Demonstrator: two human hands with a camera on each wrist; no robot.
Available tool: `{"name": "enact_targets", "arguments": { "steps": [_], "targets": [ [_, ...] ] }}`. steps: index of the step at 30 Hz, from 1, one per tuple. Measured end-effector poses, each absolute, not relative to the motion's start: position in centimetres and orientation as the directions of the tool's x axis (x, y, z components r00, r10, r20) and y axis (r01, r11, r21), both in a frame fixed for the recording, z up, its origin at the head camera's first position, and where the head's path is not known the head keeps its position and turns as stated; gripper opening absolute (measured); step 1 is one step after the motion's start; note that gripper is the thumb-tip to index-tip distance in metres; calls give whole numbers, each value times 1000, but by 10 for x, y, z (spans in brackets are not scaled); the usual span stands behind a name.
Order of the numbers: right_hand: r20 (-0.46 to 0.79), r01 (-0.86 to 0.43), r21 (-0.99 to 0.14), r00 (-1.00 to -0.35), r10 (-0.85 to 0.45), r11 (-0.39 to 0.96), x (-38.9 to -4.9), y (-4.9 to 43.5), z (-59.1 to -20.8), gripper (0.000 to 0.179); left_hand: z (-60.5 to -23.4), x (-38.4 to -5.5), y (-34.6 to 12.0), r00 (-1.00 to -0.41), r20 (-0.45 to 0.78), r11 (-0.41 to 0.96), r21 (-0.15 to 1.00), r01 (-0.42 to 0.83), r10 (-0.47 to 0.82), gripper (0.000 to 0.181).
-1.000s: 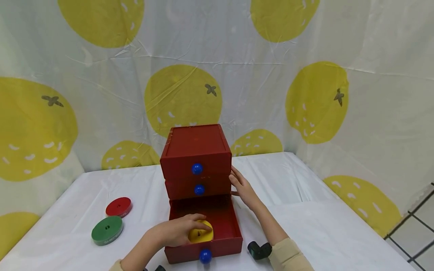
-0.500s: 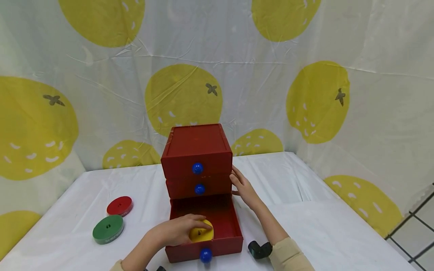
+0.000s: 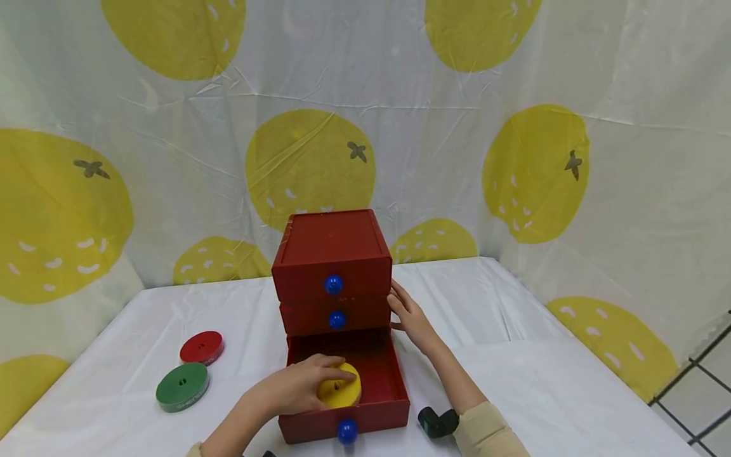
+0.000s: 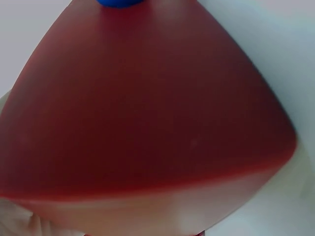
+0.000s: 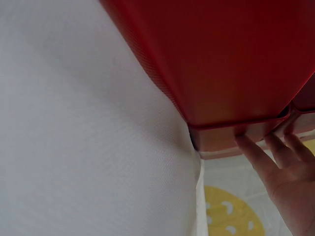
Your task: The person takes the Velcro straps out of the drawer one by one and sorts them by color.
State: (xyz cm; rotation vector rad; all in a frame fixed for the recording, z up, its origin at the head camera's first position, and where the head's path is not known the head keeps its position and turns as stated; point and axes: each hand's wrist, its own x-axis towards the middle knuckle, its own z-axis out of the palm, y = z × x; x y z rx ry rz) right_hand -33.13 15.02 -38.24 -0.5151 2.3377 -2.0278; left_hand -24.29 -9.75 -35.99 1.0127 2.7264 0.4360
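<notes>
A red three-drawer chest (image 3: 337, 238) with blue knobs stands mid-table, its bottom drawer (image 3: 385, 416) pulled out. Inside that drawer, my left hand (image 3: 299, 384) grips a yellow disc-shaped button (image 3: 342, 390), thumb at the near side and fingers over the far rim. The button is slightly tilted, and part of it is hidden by the fingers. In the left wrist view the drawer's red front (image 4: 147, 108) fills most of the picture, with a blue knob (image 4: 120, 2) at the top. My right hand (image 3: 412, 320) rests against the chest's right side, fingertips (image 5: 241, 140) touching it.
Left of the chest, a red button (image 3: 201, 348) and a green button (image 3: 183, 387) lie on the white tablecloth (image 3: 240, 355). A black wrist device (image 3: 437, 422) sits by the right forearm. Behind hangs a fruit-patterned curtain (image 3: 400, 178); a black wire grid (image 3: 699, 384) is at far right.
The left hand has risen a little inside the drawer, and the yellow button has come up and tilted with it. The right hand and the chest stay as they were.
</notes>
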Motion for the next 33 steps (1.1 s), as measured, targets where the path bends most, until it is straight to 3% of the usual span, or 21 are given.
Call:
{"name": "enact_targets", "arguments": {
  "steps": [33],
  "targets": [
    [192,-224,-969,-946,-261,101,-330,151,-380,51,-336,-233,-118,-776,43,713,366,598,629,51]
  ]
}}
